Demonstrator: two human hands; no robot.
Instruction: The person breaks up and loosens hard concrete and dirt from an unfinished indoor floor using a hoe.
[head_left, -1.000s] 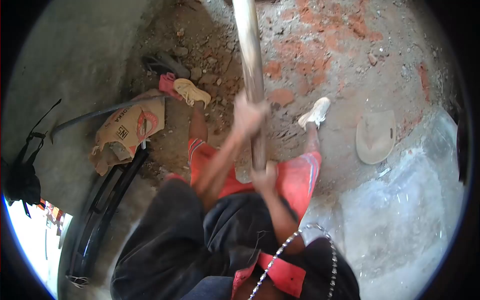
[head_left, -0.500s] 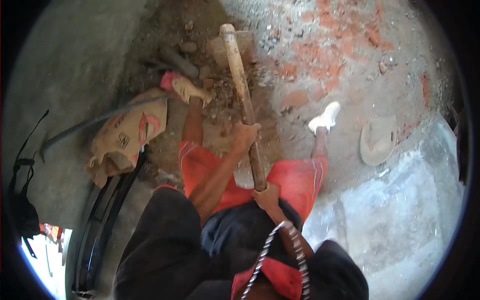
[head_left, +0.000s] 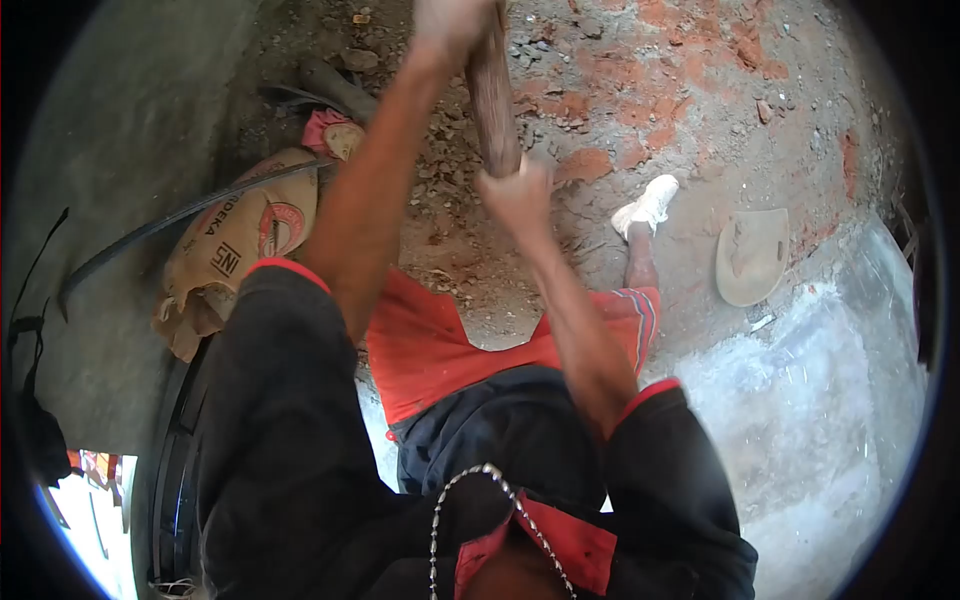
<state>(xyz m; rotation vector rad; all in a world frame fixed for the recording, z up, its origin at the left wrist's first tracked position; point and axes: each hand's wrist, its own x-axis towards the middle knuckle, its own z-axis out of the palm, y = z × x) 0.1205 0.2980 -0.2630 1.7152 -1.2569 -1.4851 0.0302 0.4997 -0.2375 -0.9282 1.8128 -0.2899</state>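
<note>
Both my hands grip a long wooden tool handle (head_left: 492,100) that is raised close in front of the camera. My left hand (head_left: 450,22) is clenched around it high up, at the top edge of the view. My right hand (head_left: 517,195) holds its lower end. The tool's head is out of sight above the frame. Below the handle lies broken, reddish rubble ground (head_left: 640,110). My feet, in pale shoes (head_left: 648,205), stand on either side of it.
A paper cement sack (head_left: 225,250) lies at the left with a dark hose (head_left: 180,222) across it. A black frame (head_left: 170,480) rests along the left wall. A flat pale pan (head_left: 752,255) sits at the right, beside a grey cement patch (head_left: 800,400).
The handle was swung down with its head in the rubble half a second ago. Now both arms have lifted it up toward the camera, and its head has left the view.
</note>
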